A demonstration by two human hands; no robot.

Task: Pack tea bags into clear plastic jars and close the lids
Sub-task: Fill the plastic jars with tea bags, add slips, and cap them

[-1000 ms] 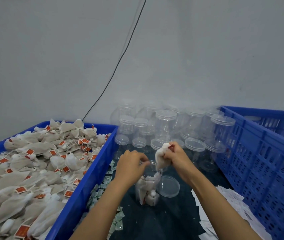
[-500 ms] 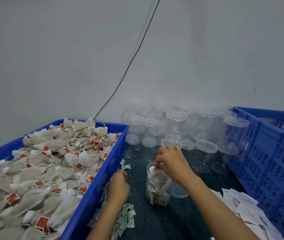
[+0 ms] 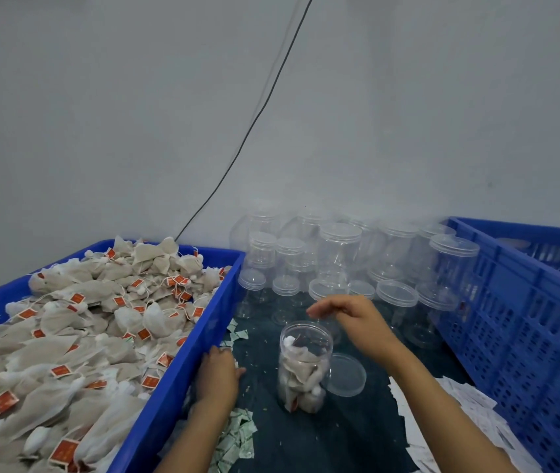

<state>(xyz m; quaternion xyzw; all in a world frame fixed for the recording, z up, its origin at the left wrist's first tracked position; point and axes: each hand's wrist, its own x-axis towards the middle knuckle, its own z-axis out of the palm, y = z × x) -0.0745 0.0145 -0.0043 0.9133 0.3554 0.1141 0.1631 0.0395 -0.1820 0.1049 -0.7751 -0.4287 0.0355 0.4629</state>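
A clear plastic jar (image 3: 304,367) stands open on the dark mat, filled most of the way with tea bags. Its round clear lid (image 3: 347,374) lies flat just right of it. My right hand (image 3: 350,319) hovers above and behind the jar's mouth, fingers loosely spread, holding nothing. My left hand (image 3: 219,375) rests low beside the blue crate (image 3: 183,377), fingers curled over small sachets on the mat; whether it grips one is unclear. The crate at left is heaped with beige tea bags (image 3: 77,336) with red tags.
Several empty lidded jars (image 3: 340,261) crowd the back against the grey wall. A second blue crate (image 3: 524,322) stands at right. Small green-white sachets (image 3: 237,435) lie by the left crate; white paper slips (image 3: 470,411) lie at right. A black cable (image 3: 258,114) runs down the wall.
My right hand pushed a tea bag into the jar, then lifted out with nothing in it. My left hand dropped from the jar's rim to the mat beside the left crate.
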